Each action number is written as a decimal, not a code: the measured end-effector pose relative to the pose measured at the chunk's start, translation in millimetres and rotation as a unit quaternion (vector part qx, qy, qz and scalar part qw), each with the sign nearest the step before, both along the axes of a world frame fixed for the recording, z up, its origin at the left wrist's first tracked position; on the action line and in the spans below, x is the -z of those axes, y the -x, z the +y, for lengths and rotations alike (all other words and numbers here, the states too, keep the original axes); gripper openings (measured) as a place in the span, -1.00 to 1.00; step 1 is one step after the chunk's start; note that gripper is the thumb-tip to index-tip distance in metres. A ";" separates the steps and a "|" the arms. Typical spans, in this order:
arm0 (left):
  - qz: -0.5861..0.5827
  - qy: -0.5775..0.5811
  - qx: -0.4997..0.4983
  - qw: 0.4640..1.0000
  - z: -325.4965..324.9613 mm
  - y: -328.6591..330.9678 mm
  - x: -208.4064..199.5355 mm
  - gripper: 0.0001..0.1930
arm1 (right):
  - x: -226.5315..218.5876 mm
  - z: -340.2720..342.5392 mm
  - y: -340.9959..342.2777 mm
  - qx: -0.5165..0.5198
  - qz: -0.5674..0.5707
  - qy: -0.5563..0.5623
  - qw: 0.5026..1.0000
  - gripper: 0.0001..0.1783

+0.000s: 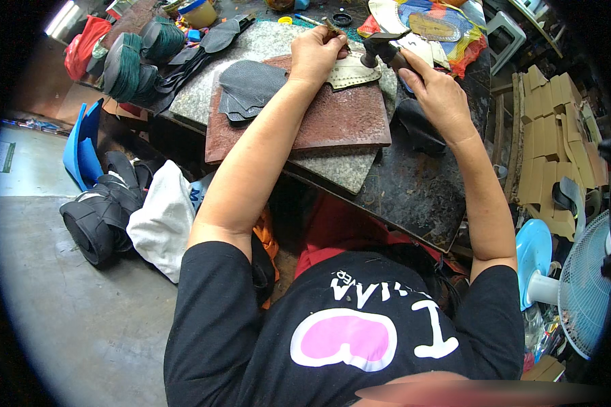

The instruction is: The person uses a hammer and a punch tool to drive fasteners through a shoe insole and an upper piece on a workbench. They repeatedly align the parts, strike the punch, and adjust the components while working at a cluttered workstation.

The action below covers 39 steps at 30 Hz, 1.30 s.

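My right hand (440, 98) is closed around the handle of a hammer (380, 51), its dark head held just over the right end of a cream leather piece (354, 74). Rows of small holes run along that piece's edge. At its upper left my left hand (313, 55) is pinched shut on a short brownish tool (332, 28); my fingers hide most of it, so its exact kind does not show. Both lie over a reddish-brown board (299, 132), where a stack of dark grey leather cutouts (251, 88) rests left of my left wrist.
A grey stone slab (339, 166) lies under the board. Green thread spools (122, 68) and black leather strips stand at the left; cream cutouts and a colourful bag (458, 30) lie far right. Cardboard pieces (546, 136) and a fan (584, 285) stand to the right.
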<state>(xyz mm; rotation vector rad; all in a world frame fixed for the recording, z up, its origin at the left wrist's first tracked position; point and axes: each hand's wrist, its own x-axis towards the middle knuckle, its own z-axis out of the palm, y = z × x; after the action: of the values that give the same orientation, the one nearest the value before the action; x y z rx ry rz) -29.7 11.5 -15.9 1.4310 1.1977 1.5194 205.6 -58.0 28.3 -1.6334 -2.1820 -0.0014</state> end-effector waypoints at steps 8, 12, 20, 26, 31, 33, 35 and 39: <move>0.262 -0.108 -0.051 0.958 -12.7 0.4 -17.3 -0.83 | -68.4 -13.9 9.9 -0.041 0.107 -0.065 0.991 -0.54; 0.343 -0.197 -0.061 0.916 -14.2 -8.4 -20.5 -0.78 | -95.6 -15.2 1.2 -0.212 0.362 -0.183 0.889 -0.63; 0.332 -0.159 -0.094 0.925 -14.7 -10.2 -16.5 -0.78 | -23.0 2.6 -4.8 -0.011 0.132 -0.031 0.991 -0.57; -0.066 0.049 0.019 0.996 -7.1 -2.9 -10.0 -0.86 | -21.9 -13.6 9.7 0.006 -0.018 -0.025 1.000 -0.55; 0.026 0.003 0.009 1.000 -2.8 -4.6 -4.4 -0.88 | 0.6 -3.5 2.0 -0.001 0.000 -0.032 0.999 -0.52; 0.051 -0.012 0.005 0.999 -5.0 -5.3 -6.6 -0.86 | -1.7 -1.7 -0.6 0.018 -0.012 0.013 1.000 -0.53; 0.131 -0.039 -0.009 0.991 -8.5 -5.0 -11.3 -0.83 | -19.3 -4.5 0.1 -0.008 0.019 -0.014 1.000 -0.55; 0.293 -0.119 -0.035 0.948 -13.6 -6.6 -19.8 -0.78 | -89.6 -16.5 -3.7 -0.123 0.191 -0.146 0.963 -0.55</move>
<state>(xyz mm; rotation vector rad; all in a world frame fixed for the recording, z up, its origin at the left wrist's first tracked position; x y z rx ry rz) -23.1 -2.1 3.9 2.1229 1.4468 1.3565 209.3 -74.4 117.9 -1.0902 -1.9597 0.0552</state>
